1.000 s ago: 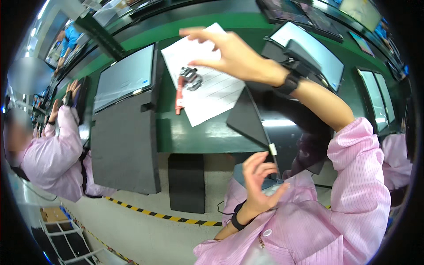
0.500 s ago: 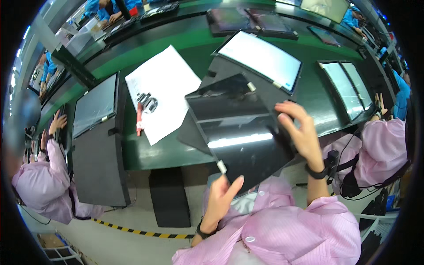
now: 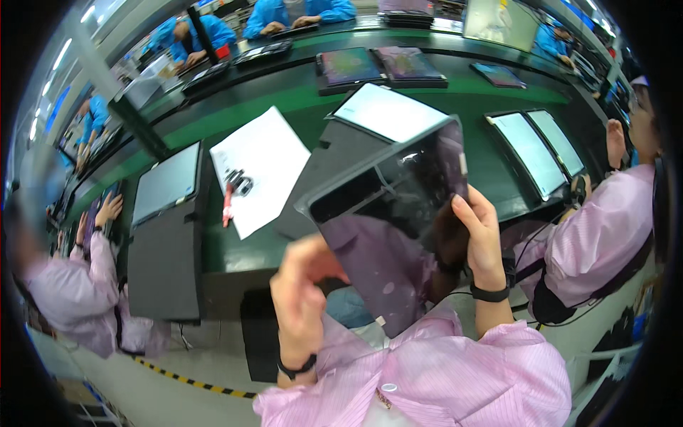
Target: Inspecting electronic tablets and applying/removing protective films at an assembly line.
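The green bench (image 3: 224,249) spans the view, my body at its near edge. To my left, a large dark board (image 3: 163,263) overhangs that edge; ahead, a grey pad (image 3: 341,153) lies partly beneath a bright-screened tablet (image 3: 391,114). The glossy dark panel (image 3: 405,235) is tilted in front of me, over the near edge and my lap, its face mirroring pink cloth. A white sheet (image 3: 263,164) lies to the left of the pad. My right hand (image 3: 484,235) grips the panel's right edge, thumb on the face. My left hand (image 3: 302,285), blurred, has its fingers bent beside the left edge; whether they touch it I cannot tell. As I judge it, the handling is partway: the panel is raised and secured on one side, while setting it down is not done. A red pen (image 3: 228,206) and a smaller black-and-silver object (image 3: 240,183) lie on the sheet's left side. Smallest, a pale tab (image 3: 380,321) marks the panel's lower end.
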